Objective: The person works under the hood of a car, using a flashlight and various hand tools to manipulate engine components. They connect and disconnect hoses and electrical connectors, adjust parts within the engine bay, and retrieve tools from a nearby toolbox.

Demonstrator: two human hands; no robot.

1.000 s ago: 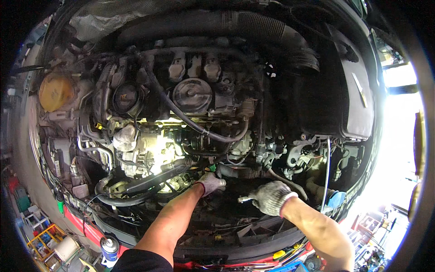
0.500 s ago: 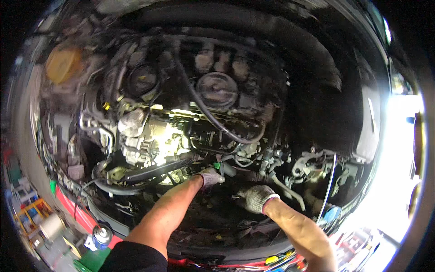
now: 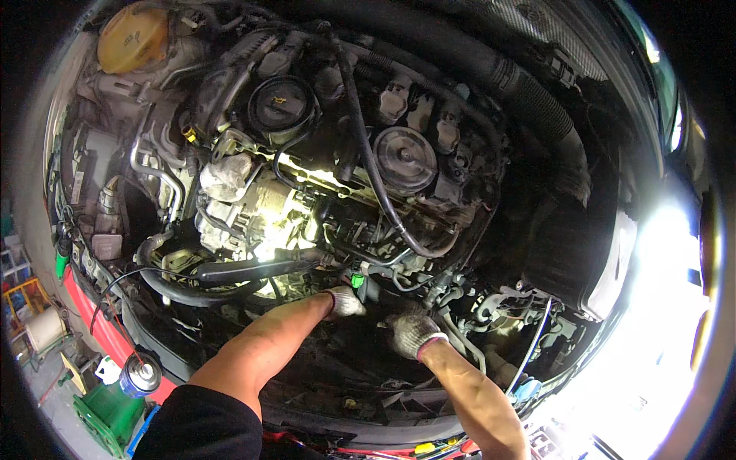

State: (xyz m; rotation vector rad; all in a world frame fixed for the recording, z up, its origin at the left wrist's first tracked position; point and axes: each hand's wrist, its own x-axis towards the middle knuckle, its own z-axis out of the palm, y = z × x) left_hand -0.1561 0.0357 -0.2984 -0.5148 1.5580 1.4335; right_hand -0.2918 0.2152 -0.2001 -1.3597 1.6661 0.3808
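Observation:
Both my hands wear whitish knit gloves and reach into the front of a car's engine bay. My left hand (image 3: 349, 301) is beside a green connector clip (image 3: 357, 280) and a dark hose end (image 3: 369, 290); its fingertips drop into shadow. Just to the right, my right hand (image 3: 414, 334) is closed, with a small pale tip showing at its left side. What it grips, if anything, is lost in the dark. Behind the hands is the engine, with a black oil filler cap (image 3: 280, 105) and a thin black hose (image 3: 364, 146) looping across it.
A bright work light shines on metal parts (image 3: 280, 218) left of centre. A thick black coolant hose (image 3: 257, 270) runs left of my hands. A yellowed reservoir cap (image 3: 133, 38) is at far left, a large ribbed duct (image 3: 537, 100) at far right. A spray can (image 3: 141, 374) stands beyond the red front edge.
The view has shifted and turned, so the engine sits differently in the picture. My right hand has come slightly nearer to my left, which stays beside the green clip.

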